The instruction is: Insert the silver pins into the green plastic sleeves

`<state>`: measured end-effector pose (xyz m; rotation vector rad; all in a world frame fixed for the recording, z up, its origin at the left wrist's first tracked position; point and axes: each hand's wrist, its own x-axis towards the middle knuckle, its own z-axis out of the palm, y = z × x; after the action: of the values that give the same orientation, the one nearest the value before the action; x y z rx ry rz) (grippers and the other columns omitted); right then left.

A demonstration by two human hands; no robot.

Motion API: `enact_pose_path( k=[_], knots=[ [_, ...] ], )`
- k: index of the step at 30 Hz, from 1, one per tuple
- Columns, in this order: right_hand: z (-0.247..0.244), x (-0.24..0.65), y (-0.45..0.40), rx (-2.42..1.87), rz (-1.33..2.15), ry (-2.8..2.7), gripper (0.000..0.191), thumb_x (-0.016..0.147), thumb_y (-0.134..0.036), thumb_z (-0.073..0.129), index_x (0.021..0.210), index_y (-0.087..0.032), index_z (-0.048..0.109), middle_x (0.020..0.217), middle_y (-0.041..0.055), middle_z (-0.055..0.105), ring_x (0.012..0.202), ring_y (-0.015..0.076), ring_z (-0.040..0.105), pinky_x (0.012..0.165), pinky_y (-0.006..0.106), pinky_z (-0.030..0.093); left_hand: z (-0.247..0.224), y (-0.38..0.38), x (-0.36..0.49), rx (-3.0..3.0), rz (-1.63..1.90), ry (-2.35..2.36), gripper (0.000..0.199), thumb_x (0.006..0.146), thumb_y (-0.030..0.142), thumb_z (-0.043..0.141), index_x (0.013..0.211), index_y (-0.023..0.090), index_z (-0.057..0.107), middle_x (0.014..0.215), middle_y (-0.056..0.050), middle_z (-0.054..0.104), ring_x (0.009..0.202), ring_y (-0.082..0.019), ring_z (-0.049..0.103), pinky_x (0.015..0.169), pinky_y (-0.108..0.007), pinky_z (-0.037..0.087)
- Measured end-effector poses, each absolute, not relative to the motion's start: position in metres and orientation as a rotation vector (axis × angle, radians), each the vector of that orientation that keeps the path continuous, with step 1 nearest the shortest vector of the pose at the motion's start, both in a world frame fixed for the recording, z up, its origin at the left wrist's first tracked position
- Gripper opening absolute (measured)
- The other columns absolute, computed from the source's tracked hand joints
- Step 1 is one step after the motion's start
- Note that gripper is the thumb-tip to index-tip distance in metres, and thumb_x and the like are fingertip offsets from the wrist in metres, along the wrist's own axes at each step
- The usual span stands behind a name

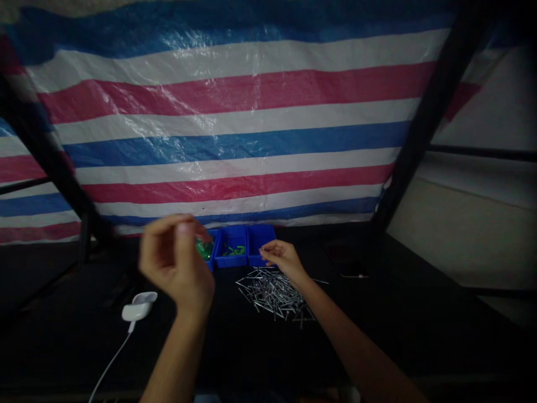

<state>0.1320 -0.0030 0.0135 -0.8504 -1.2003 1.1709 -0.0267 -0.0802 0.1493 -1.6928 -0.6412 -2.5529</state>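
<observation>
My left hand [178,260] is raised in front of the left blue bin [213,240], smeared a little by motion. Its fingers are curled in with the thumb against them; whatever may be in them cannot be made out. My right hand [284,258] hovers at the front of the right blue bin [260,232], thumb and fingertips pinched together, and any thing between them is too small to name. Below it lies a loose pile of thin silver metal rods [272,294], like long nails. Small green pieces [235,250] lie in the middle blue bin [230,261].
Shiny green material [204,249] fills part of the left bin. A white open case [138,307] with a white cable rests at left on the black table [243,352]. A dark flat object [352,268] lies at right. Striped sheeting [251,134] hangs behind, between black posts.
</observation>
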Motion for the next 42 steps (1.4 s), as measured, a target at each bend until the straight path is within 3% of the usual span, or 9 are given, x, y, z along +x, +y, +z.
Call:
enact_pose_path(
  k=[3, 7, 11, 22, 31, 35, 42],
  knots=[
    [0.014, 0.134, -0.001, -0.877, 1.052, -1.247, 0.026, 0.058, -0.035, 0.075, 0.073, -0.015, 0.066, 0.060, -0.0003, 0.061, 0.049, 0.0094, 0.051, 0.046, 0.022, 0.042, 0.110, -0.052, -0.011, -1.973, -2.340, -0.939, 0.005, 0.079, 0.020, 0.058, 0.082, 0.016, 0.060, 0.067, 0.003, 0.054, 0.057, -0.007, 0.051, 0.054, -0.019, 0.043],
    [0.013, 0.136, 0.002, -0.889, 1.010, -1.229, 0.028, 0.058, -0.037, 0.074, 0.072, -0.015, 0.065, 0.058, -0.0009, 0.059, 0.045, 0.0078, 0.046, 0.043, 0.021, 0.036, 0.050, -0.017, -0.005, -2.376, -1.989, -1.240, 0.011, 0.079, 0.019, 0.055, 0.087, 0.016, 0.061, 0.072, 0.000, 0.058, 0.058, -0.009, 0.052, 0.056, -0.022, 0.044],
    [0.014, 0.136, 0.003, -0.877, 1.094, -1.184, 0.031, 0.054, -0.039, 0.076, 0.069, -0.016, 0.062, 0.058, -0.0013, 0.058, 0.046, 0.0085, 0.048, 0.045, 0.021, 0.038, 0.020, -0.007, -0.007, -2.633, -1.758, -1.312, 0.014, 0.077, 0.023, 0.058, 0.089, 0.017, 0.063, 0.076, -0.002, 0.063, 0.060, -0.011, 0.055, 0.058, -0.023, 0.045],
    [0.008, 0.136, 0.003, -0.903, 1.092, -1.278, 0.031, 0.062, -0.045, 0.070, 0.072, -0.017, 0.060, 0.060, -0.0016, 0.056, 0.049, 0.0095, 0.048, 0.044, 0.021, 0.037, 0.013, -0.007, -0.014, -2.668, -1.697, -1.407, 0.020, 0.084, 0.032, 0.051, 0.086, 0.017, 0.065, 0.079, -0.004, 0.064, 0.067, -0.013, 0.055, 0.062, -0.025, 0.043],
    [0.003, 0.140, 0.002, -1.036, 0.598, -1.751, 0.022, 0.080, -0.038, 0.054, 0.080, -0.021, 0.067, 0.072, 0.0015, 0.065, 0.058, 0.0131, 0.052, 0.057, 0.025, 0.038, 0.016, -0.006, -0.017, -2.620, -1.773, -1.450, 0.021, 0.084, 0.033, 0.052, 0.086, 0.016, 0.064, 0.079, -0.004, 0.064, 0.066, -0.013, 0.055, 0.061, -0.025, 0.043],
    [-0.001, 0.137, 0.001, -1.034, 0.591, -1.791, 0.023, 0.080, -0.037, 0.053, 0.080, -0.021, 0.068, 0.066, 0.0003, 0.064, 0.051, 0.0120, 0.050, 0.052, 0.023, 0.036, 0.016, -0.006, -0.016, -2.660, -1.787, -1.410, 0.021, 0.083, 0.033, 0.052, 0.086, 0.016, 0.064, 0.079, -0.004, 0.062, 0.065, -0.013, 0.054, 0.060, -0.024, 0.042],
    [-0.009, 0.135, 0.005, -0.935, 0.893, -1.702, 0.029, 0.080, -0.044, 0.051, 0.083, -0.018, 0.064, 0.069, 0.0005, 0.062, 0.037, 0.0076, 0.047, 0.036, 0.020, 0.034, 0.017, -0.008, -0.014, -2.711, -1.806, -1.383, 0.020, 0.083, 0.032, 0.052, 0.087, 0.016, 0.064, 0.081, -0.004, 0.060, 0.065, -0.012, 0.053, 0.060, -0.024, 0.042]
  ],
)
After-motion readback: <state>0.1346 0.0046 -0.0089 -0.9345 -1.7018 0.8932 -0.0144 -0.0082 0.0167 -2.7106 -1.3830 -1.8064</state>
